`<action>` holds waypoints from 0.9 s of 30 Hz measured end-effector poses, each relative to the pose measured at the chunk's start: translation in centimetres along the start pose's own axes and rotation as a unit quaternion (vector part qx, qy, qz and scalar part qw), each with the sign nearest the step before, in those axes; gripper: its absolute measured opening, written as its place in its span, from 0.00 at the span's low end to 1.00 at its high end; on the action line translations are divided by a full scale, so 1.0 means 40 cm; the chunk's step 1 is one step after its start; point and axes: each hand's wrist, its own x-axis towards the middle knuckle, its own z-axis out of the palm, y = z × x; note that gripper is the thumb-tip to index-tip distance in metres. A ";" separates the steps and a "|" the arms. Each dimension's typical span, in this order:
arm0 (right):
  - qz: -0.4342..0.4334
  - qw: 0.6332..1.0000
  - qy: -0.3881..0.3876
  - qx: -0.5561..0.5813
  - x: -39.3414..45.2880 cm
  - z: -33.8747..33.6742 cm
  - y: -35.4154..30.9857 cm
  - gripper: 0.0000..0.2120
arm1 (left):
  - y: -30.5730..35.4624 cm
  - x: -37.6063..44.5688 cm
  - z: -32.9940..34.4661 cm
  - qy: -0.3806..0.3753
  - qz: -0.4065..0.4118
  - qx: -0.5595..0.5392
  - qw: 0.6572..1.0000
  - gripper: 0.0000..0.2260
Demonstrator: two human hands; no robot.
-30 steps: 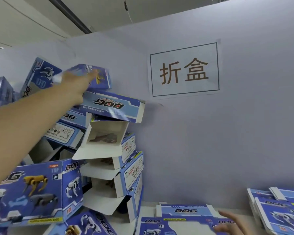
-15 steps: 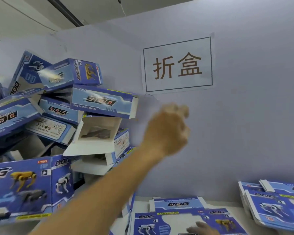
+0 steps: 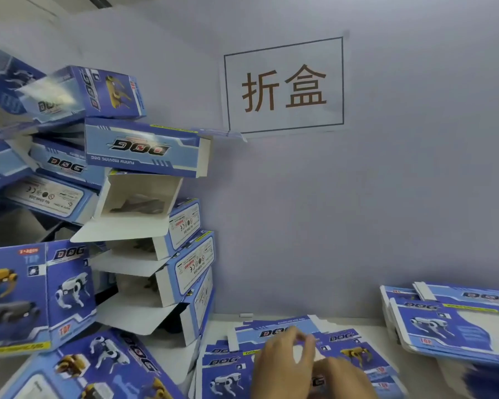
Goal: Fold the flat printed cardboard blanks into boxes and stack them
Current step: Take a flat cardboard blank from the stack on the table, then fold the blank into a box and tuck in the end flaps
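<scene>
Hands: I see my left hand (image 3: 285, 361) and right hand (image 3: 343, 378) low in the frame, close together over the nearest blank; the left fingers are curled, perhaps pinching an edge, but blur stops me telling whether either one has hold of it.
Top blank: the flat blank (image 3: 288, 367) lies printed face up on a loose pile on the white table (image 3: 222, 323), straight in front of me.
How it handles: I judge it light, thin and springy card with a glossy, rather slippery print; it should bend only at the creases and will dent if squeezed, so I would take it by a side edge or flap, thumb above and fingers beneath.
Spare blanks: a second flat pile (image 3: 450, 326) sits well to the right on the table.
Folded boxes: the leaning stack (image 3: 144, 214) stands to the left, several with white flaps hanging open; it looks unsteady to me.
Print: "DOG" repeated, "FUNNY MOVING DOG" upside down on one box, "TOP" on a side panel, robot dogs pictured.
Wall sign: the paper sign (image 3: 284, 84) reads "折盒".
</scene>
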 end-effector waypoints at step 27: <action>-0.107 0.771 0.566 0.270 -0.249 -0.309 -0.070 0.11 | 0.054 0.058 -0.153 0.309 -0.093 -0.277 0.905 0.15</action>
